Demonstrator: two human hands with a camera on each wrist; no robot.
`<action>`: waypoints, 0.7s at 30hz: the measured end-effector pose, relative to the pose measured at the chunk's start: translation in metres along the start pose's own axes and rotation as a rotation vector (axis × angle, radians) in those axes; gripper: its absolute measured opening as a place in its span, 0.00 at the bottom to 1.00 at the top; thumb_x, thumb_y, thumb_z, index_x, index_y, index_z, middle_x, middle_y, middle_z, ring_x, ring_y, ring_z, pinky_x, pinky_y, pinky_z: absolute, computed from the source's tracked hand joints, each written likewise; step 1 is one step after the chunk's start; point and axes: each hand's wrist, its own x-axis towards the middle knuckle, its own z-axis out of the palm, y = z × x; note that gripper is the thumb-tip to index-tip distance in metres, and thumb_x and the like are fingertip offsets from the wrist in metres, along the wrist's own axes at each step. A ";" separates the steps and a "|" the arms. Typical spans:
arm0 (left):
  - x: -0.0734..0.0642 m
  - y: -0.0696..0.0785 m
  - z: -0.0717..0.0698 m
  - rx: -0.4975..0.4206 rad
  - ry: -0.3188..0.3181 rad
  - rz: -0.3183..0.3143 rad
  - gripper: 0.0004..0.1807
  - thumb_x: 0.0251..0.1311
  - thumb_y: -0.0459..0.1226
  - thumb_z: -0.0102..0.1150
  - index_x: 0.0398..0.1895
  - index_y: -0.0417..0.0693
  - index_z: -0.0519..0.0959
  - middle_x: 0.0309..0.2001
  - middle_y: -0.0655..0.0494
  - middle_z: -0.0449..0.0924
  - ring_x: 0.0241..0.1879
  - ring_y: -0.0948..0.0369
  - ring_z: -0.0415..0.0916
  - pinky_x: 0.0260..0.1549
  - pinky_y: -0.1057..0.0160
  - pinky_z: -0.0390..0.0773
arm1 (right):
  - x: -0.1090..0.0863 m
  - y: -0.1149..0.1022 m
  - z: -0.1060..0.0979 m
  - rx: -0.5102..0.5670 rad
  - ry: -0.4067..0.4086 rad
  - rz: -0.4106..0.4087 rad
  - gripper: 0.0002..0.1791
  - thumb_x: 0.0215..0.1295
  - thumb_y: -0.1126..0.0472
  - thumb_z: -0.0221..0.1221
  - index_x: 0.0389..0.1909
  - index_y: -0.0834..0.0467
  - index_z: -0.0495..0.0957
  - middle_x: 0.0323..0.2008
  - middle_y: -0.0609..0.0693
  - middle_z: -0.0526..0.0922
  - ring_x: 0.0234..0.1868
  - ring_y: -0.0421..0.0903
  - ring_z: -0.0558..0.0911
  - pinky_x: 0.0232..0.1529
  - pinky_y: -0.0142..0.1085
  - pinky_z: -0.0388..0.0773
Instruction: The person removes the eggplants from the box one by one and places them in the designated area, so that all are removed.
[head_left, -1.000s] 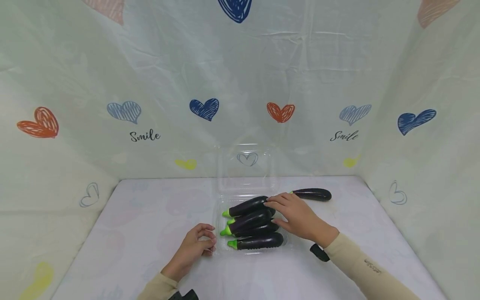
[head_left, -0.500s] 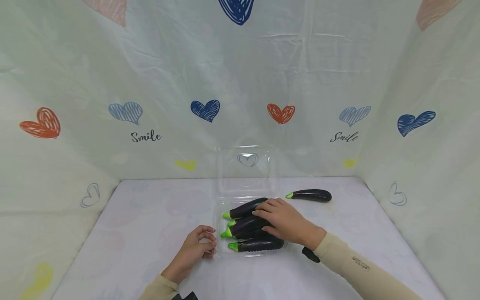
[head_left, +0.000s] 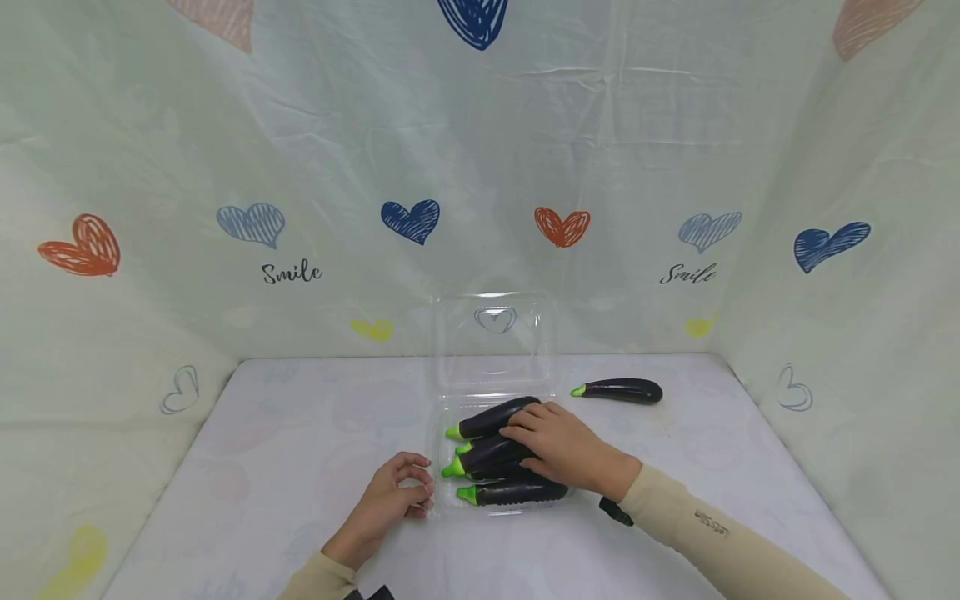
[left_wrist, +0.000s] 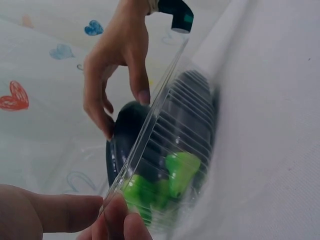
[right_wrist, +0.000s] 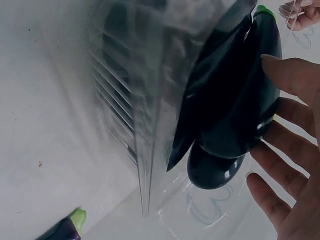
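Several dark purple eggplants (head_left: 498, 417) with green stems lie piled in a clear plastic clamshell box (head_left: 504, 512). My left hand (head_left: 386, 496) pinches the box's left rim between thumb and fingers, plain in the left wrist view. From the right, my right hand (head_left: 566, 446) reaches over the pile. Its thumb and fingers lie on opposite sides of an upper eggplant (right_wrist: 250, 100), holding it at the rounded end. That eggplant's far end is partly hidden under the hand in the head view.
The box's clear lid (head_left: 495, 342) stands raised behind it. One loose eggplant (head_left: 622, 391) lies on the white table (head_left: 315, 417) at the back right. A cloth backdrop with printed hearts encloses the table's back and sides.
My right hand has moved left, farther over the pile, and settled on the upper eggplant. The loose eggplant's stem has come into view. My left hand has stayed at the rim.
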 end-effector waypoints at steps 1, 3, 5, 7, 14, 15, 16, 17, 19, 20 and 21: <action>0.000 0.000 0.000 0.002 -0.001 -0.002 0.22 0.65 0.23 0.61 0.61 0.28 0.68 0.40 0.50 0.77 0.32 0.59 0.79 0.31 0.63 0.84 | 0.000 0.000 0.000 -0.002 -0.003 0.001 0.28 0.63 0.47 0.74 0.61 0.55 0.83 0.56 0.49 0.84 0.59 0.48 0.81 0.61 0.42 0.80; 0.001 0.000 0.000 0.002 -0.001 -0.006 0.22 0.66 0.23 0.61 0.61 0.28 0.68 0.39 0.50 0.77 0.32 0.59 0.79 0.31 0.63 0.83 | 0.001 -0.001 0.001 -0.008 -0.006 0.000 0.28 0.63 0.48 0.75 0.60 0.56 0.84 0.55 0.49 0.84 0.58 0.48 0.81 0.61 0.42 0.80; 0.001 -0.001 0.000 0.002 -0.001 -0.010 0.22 0.66 0.23 0.61 0.60 0.28 0.68 0.39 0.51 0.76 0.31 0.59 0.79 0.30 0.63 0.83 | 0.002 -0.002 0.001 -0.016 -0.012 -0.001 0.28 0.62 0.48 0.76 0.60 0.56 0.84 0.54 0.49 0.83 0.57 0.48 0.81 0.60 0.41 0.80; 0.001 -0.001 0.000 0.001 -0.002 -0.012 0.22 0.66 0.22 0.60 0.60 0.28 0.68 0.38 0.53 0.76 0.31 0.59 0.79 0.30 0.64 0.83 | 0.002 -0.003 0.002 -0.021 -0.018 0.001 0.28 0.61 0.48 0.76 0.59 0.56 0.84 0.53 0.48 0.83 0.57 0.47 0.81 0.60 0.40 0.80; -0.001 -0.001 0.001 -0.013 -0.001 -0.008 0.22 0.65 0.21 0.60 0.60 0.27 0.67 0.38 0.53 0.76 0.30 0.60 0.79 0.29 0.65 0.83 | 0.003 -0.005 0.002 -0.042 -0.016 0.008 0.26 0.59 0.49 0.77 0.56 0.53 0.84 0.53 0.47 0.84 0.57 0.47 0.81 0.59 0.40 0.80; -0.001 0.000 0.002 -0.015 -0.002 -0.008 0.22 0.65 0.21 0.60 0.60 0.27 0.67 0.38 0.52 0.76 0.30 0.60 0.79 0.29 0.65 0.83 | 0.003 -0.006 0.002 -0.045 -0.015 0.007 0.26 0.59 0.49 0.77 0.56 0.53 0.84 0.53 0.46 0.84 0.57 0.47 0.81 0.59 0.40 0.80; -0.001 0.000 0.002 -0.016 -0.003 -0.006 0.22 0.65 0.21 0.60 0.59 0.27 0.67 0.38 0.52 0.76 0.30 0.60 0.79 0.29 0.65 0.83 | 0.003 -0.006 0.002 -0.049 -0.015 0.007 0.26 0.59 0.48 0.77 0.56 0.53 0.84 0.53 0.46 0.84 0.58 0.48 0.81 0.59 0.40 0.80; -0.002 0.000 0.002 -0.017 -0.005 -0.004 0.22 0.65 0.21 0.60 0.59 0.27 0.67 0.38 0.53 0.75 0.30 0.60 0.79 0.29 0.65 0.83 | 0.002 -0.006 0.002 -0.050 -0.014 0.008 0.26 0.59 0.48 0.77 0.56 0.53 0.84 0.53 0.46 0.85 0.58 0.48 0.81 0.59 0.40 0.80; -0.002 0.000 0.002 -0.019 -0.009 0.000 0.22 0.64 0.21 0.60 0.59 0.27 0.67 0.38 0.53 0.75 0.30 0.60 0.79 0.29 0.65 0.83 | 0.001 -0.005 0.002 -0.042 -0.008 0.010 0.26 0.59 0.49 0.78 0.56 0.53 0.84 0.53 0.46 0.85 0.58 0.48 0.81 0.60 0.41 0.80; -0.003 0.000 0.001 -0.020 -0.013 0.002 0.22 0.65 0.21 0.60 0.59 0.27 0.67 0.38 0.53 0.75 0.30 0.60 0.79 0.29 0.65 0.83 | 0.000 -0.005 0.001 -0.038 -0.005 0.013 0.26 0.59 0.49 0.78 0.56 0.53 0.84 0.53 0.46 0.85 0.58 0.48 0.81 0.60 0.41 0.80; -0.003 0.000 0.001 -0.021 -0.016 0.003 0.21 0.65 0.21 0.60 0.59 0.27 0.67 0.38 0.53 0.75 0.30 0.60 0.79 0.29 0.65 0.83 | -0.001 -0.004 0.001 -0.031 0.001 0.017 0.26 0.59 0.49 0.78 0.56 0.53 0.84 0.53 0.46 0.85 0.58 0.48 0.81 0.61 0.41 0.80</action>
